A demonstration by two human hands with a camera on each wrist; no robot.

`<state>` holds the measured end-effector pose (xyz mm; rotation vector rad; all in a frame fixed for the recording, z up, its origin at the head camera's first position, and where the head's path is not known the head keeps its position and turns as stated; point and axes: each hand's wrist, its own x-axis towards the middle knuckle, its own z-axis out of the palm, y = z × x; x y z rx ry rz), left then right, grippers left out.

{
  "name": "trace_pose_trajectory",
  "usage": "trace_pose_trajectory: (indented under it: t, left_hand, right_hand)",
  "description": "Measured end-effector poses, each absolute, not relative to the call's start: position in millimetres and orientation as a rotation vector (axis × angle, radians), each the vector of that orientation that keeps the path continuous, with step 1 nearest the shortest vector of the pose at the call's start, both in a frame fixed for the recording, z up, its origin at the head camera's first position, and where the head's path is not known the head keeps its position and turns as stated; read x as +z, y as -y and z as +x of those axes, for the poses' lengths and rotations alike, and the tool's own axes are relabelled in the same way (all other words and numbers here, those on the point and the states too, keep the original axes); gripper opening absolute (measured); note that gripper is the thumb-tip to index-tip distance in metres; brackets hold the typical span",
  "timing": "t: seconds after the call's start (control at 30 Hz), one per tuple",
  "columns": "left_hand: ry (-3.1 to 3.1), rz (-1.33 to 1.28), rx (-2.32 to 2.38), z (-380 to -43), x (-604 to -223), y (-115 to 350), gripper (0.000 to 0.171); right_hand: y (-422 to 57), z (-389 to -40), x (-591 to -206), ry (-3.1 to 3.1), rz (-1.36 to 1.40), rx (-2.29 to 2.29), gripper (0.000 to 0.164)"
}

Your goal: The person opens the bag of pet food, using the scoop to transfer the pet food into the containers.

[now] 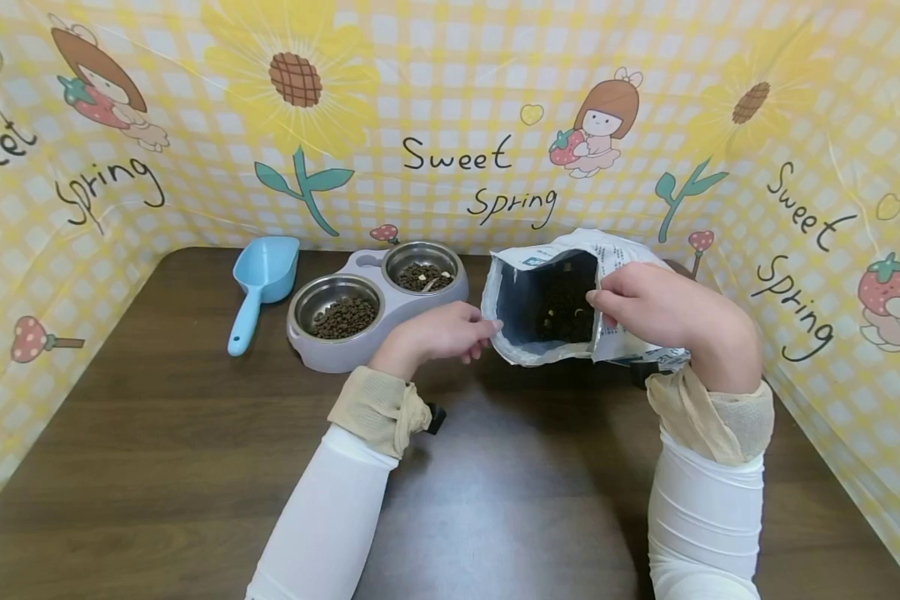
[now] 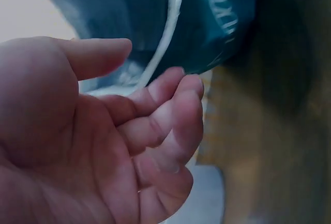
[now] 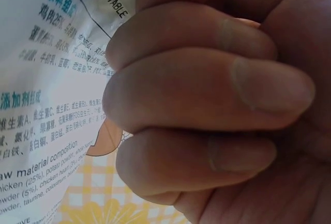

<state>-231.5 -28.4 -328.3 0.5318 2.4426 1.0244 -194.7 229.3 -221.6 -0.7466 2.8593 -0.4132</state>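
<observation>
A white printed bag of pet food (image 1: 547, 354) lies on its side at the right, its mouth facing left. Dark kibble with a few pale bits shows inside. My right hand (image 1: 648, 304) pinches the near edge of the mouth between thumb and curled fingers. In the right wrist view those fingers (image 3: 196, 89) lie against the printed panel. At the mouth's left rim is my left hand (image 1: 446, 333), fingertips close to it. The left wrist view shows its thumb and loosely bent fingers (image 2: 160, 125) apart, nothing between them; whether they touch the rim I cannot tell.
Left of the bag stands a grey double feeder (image 1: 390, 325) with two steel bowls (image 1: 337, 285), both holding brown kibble. A light blue scoop (image 1: 266, 271) lies farther left. A yellow checked cloth (image 1: 450, 92) hangs behind the brown table (image 1: 157, 467) and along its sides.
</observation>
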Motion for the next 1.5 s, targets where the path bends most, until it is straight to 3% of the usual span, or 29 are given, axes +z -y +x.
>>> trace_pose_trajectory:
  t: [0.87, 1.5]
  left_hand:
    - [-2.278, 0.406, 1.398, -230, -338, 12, 0.035]
    - [-2.359, 0.322, 1.706, -228, -325, 6, 0.035]
  right_hand:
    - [-230, -192, -220, -2.919, -0.71, -0.39, 0.047]
    - [-235, -191, -215, -3.128, -0.879, -0.361, 0.045]
